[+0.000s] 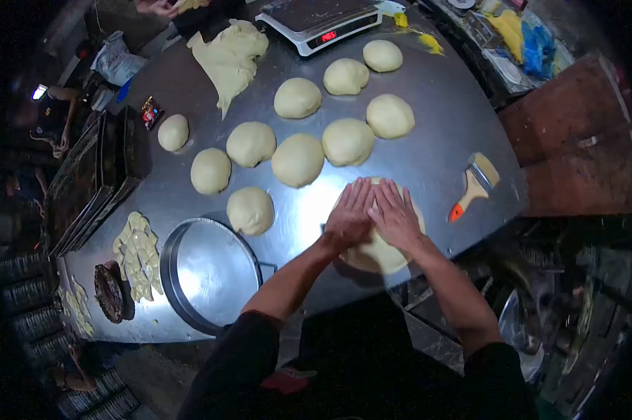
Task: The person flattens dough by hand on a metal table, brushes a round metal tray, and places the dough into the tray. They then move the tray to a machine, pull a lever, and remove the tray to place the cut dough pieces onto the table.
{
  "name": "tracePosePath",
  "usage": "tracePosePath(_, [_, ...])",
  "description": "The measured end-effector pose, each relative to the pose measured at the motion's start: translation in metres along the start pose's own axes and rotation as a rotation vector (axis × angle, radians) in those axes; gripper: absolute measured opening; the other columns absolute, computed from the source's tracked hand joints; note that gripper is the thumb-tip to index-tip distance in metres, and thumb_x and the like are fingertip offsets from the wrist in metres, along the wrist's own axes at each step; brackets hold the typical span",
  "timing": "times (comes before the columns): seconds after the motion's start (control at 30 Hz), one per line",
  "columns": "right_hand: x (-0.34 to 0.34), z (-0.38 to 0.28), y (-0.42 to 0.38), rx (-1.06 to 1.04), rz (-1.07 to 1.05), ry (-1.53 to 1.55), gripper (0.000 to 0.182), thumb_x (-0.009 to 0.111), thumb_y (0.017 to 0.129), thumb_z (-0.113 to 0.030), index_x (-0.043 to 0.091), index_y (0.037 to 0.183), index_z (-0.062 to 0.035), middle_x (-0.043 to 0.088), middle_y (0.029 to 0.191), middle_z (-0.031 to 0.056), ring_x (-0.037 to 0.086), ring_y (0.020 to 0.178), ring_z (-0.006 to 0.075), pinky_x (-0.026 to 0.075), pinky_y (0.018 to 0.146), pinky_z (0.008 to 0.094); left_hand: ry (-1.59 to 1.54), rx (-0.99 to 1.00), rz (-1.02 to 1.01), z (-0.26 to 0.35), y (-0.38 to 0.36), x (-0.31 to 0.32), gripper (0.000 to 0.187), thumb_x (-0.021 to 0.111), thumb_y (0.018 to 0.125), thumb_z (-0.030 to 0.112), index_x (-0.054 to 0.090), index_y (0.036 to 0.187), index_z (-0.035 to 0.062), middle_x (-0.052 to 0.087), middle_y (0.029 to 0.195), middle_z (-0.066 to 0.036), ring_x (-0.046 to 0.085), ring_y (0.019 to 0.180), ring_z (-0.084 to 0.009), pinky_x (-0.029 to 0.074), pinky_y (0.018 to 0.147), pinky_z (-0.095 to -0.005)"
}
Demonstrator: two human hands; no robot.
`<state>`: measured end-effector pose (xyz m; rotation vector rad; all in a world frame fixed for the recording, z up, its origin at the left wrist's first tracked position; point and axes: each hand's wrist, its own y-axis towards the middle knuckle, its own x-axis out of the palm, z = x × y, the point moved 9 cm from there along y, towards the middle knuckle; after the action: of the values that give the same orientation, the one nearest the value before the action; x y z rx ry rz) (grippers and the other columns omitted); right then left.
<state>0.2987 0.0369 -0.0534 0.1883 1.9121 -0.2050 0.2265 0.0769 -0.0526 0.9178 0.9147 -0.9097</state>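
Note:
A flattened round of dough (376, 253) lies on the metal table near its front edge. Both hands press on it side by side: my left hand (349, 218) and my right hand (397, 215) lie flat, fingers stretched forward, thumbs close together. Just beyond them sit several smooth dough balls, among them one ball (348, 142) and another ball (298, 160). To the left is a round metal pan (214, 269) with a handle. A pastry brush (474, 186) with a wooden, orange-tipped handle rests to the right.
A digital scale (323, 28) stands at the back beside a loose sheet of dough (232, 59). Dough scraps (139, 255) and a dark lump (111, 292) lie at the left. Stacked dark trays (95, 185) stand at the left edge. Other people are at the far left and top.

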Motion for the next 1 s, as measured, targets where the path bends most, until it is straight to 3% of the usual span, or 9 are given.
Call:
tracePosePath(0.27, [-0.004,0.016,0.018,-0.020,0.113,-0.132,0.063,0.044,0.093,-0.040,0.030,0.144,-0.0045,0.021,0.154,0.0130,0.017,0.143,0.0294,0.012,0.111,0.0595,0.047,0.061,-0.016,-0.009,0.021,0.004,0.070,0.054,0.084,0.034,0.036,0.135,-0.0109,0.034,0.145,-0.025,0.031,0.136,-0.0366,0.020,0.112,-0.0516])
tracePosePath(0.37, [0.005,0.035,-0.018,-0.091,-0.083,-0.170,0.060,0.047,0.092,-0.042,0.033,0.145,-0.0158,0.022,0.154,0.0100,0.018,0.142,0.0324,0.013,0.109,0.0625,0.084,0.063,-0.032,-0.004,-0.022,-0.006,0.080,0.051,0.082,0.060,0.036,0.142,0.0093,0.029,0.147,-0.025,0.030,0.136,-0.0403,0.015,0.109,-0.0628])
tracePosePath(0.43, [-0.010,0.042,-0.036,-0.008,-0.090,-0.230,0.057,0.049,0.091,-0.042,0.035,0.144,-0.0261,0.022,0.154,0.0083,0.018,0.141,0.0360,0.013,0.109,0.0646,0.182,-0.110,-0.186,-0.019,-0.052,-0.011,0.075,0.049,0.084,0.060,0.034,0.144,0.0172,0.024,0.150,-0.024,0.024,0.139,-0.0389,0.011,0.108,-0.0651])
tracePosePath(0.57, [-0.010,0.017,-0.067,0.031,-0.028,-0.152,0.055,0.048,0.092,-0.041,0.036,0.143,-0.0257,0.022,0.154,0.0078,0.018,0.140,0.0400,0.012,0.108,0.0653,0.307,-0.018,-0.116,-0.004,-0.077,-0.010,0.070,0.048,0.088,0.053,0.032,0.145,0.0151,0.023,0.151,-0.021,0.019,0.141,-0.0369,0.011,0.109,-0.0649])
tracePosePath(0.67, [0.023,-0.022,-0.151,-0.093,-0.041,-0.238,0.054,0.049,0.093,-0.038,0.035,0.144,-0.0240,0.022,0.154,0.0086,0.018,0.140,0.0405,0.012,0.106,0.0678,-0.054,0.196,-0.204,0.068,-0.131,0.007,0.060,0.054,0.085,0.050,0.046,0.136,0.0187,0.029,0.148,-0.021,0.022,0.139,-0.0408,0.015,0.112,-0.0580])
tracePosePath(0.8, [-0.015,0.000,-0.151,0.014,-0.112,-0.026,0.046,0.057,0.089,-0.032,0.050,0.133,-0.0187,0.036,0.146,0.0132,0.031,0.135,0.0365,0.028,0.107,0.0549,-0.109,0.204,-0.264,0.060,-0.106,-0.007,0.049,0.053,0.087,0.046,0.056,0.128,0.0188,0.036,0.143,-0.023,0.028,0.135,-0.0446,0.020,0.111,-0.0570])
tracePosePath(0.83, [-0.017,0.003,-0.149,0.002,-0.213,0.124,0.044,0.060,0.087,-0.032,0.055,0.128,-0.0166,0.044,0.141,0.0148,0.039,0.132,0.0331,0.033,0.106,0.0495,-0.167,0.256,-0.566,0.067,-0.105,-0.021,0.047,0.051,0.089,0.044,0.056,0.126,0.0154,0.041,0.138,-0.024,0.037,0.129,-0.0444,0.034,0.103,-0.0543])
tracePosePath(0.9, [-0.041,0.034,-0.125,0.224,0.006,0.394,0.030,0.063,0.084,-0.026,0.065,0.110,-0.0101,0.065,0.108,0.0173,0.061,0.099,0.0362,0.049,0.086,0.0416,-0.455,-0.233,-0.690,0.026,-0.060,-0.025,0.041,0.054,0.087,0.038,0.059,0.117,0.0105,0.054,0.124,-0.022,0.053,0.113,-0.0402,0.045,0.091,-0.0486])
tracePosePath(1.0, [-0.046,0.088,-0.048,0.348,0.322,0.419,0.031,0.065,0.078,-0.019,0.066,0.104,-0.0036,0.066,0.094,0.0191,0.063,0.089,0.0368,0.050,0.080,0.0417,-0.147,-0.259,-0.052,-0.030,0.023,-0.007,0.031,0.061,0.081,0.028,0.060,0.103,0.0058,0.063,0.100,-0.019,0.061,0.095,-0.0358,0.049,0.081,-0.0449])
